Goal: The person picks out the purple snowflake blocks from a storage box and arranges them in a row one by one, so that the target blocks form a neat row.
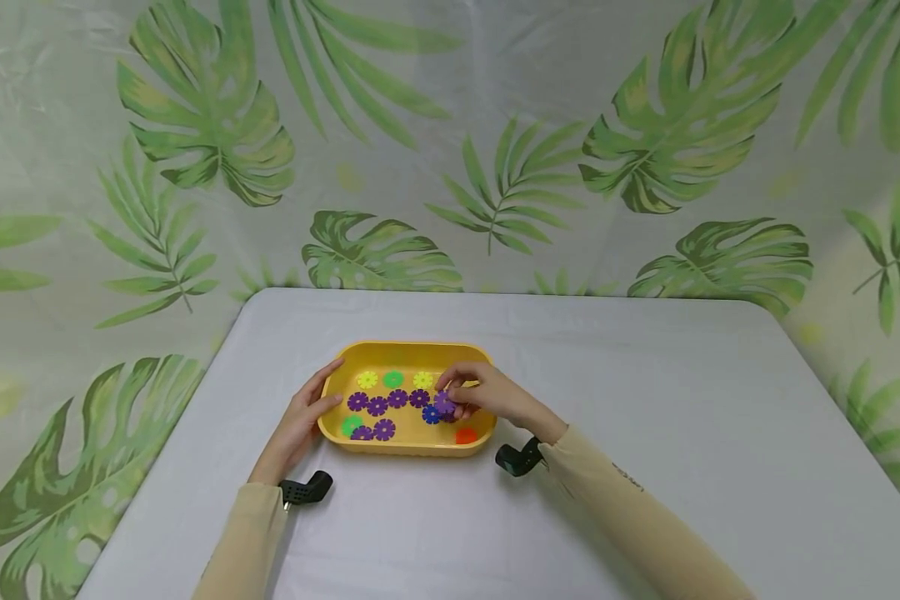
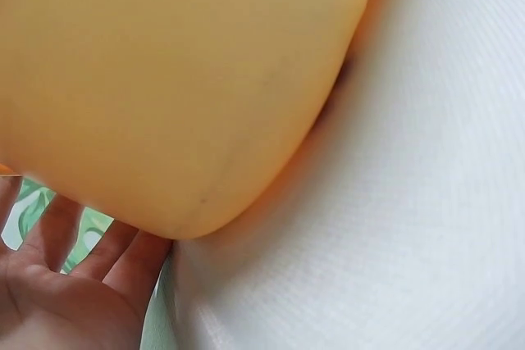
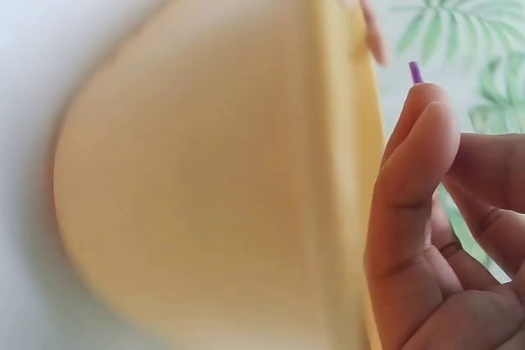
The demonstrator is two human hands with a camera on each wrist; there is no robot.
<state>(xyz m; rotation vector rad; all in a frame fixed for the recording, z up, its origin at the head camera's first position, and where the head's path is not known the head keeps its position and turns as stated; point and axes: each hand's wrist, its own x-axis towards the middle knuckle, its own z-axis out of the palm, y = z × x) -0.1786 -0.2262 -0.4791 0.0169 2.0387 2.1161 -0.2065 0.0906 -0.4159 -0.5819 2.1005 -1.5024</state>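
Observation:
A yellow plastic tray (image 1: 408, 447) holds several notched, flower-shaped plastic discs. My left hand (image 1: 297, 423) grips the tray's left end, with thumb and forefinger at the rim; in the left wrist view its fingers (image 2: 123, 261) lie against the outer wall. Above the right part of the tray, my right hand (image 1: 489, 393) pinches a purple notched disc (image 1: 445, 402) between thumb and fingertips. The right wrist view shows only a thin purple edge (image 3: 416, 72) of it past the thumb. A blue disc (image 1: 431, 414) lies just beneath, partly covered.
Inside the tray are a row of purple discs (image 1: 377, 406), yellow discs (image 1: 367, 380), green discs (image 1: 393, 380) and an orange-red disc (image 1: 466, 436). The tray stands on a white-covered table (image 1: 645, 400). A leaf-patterned cloth (image 1: 525, 83) hangs behind the table.

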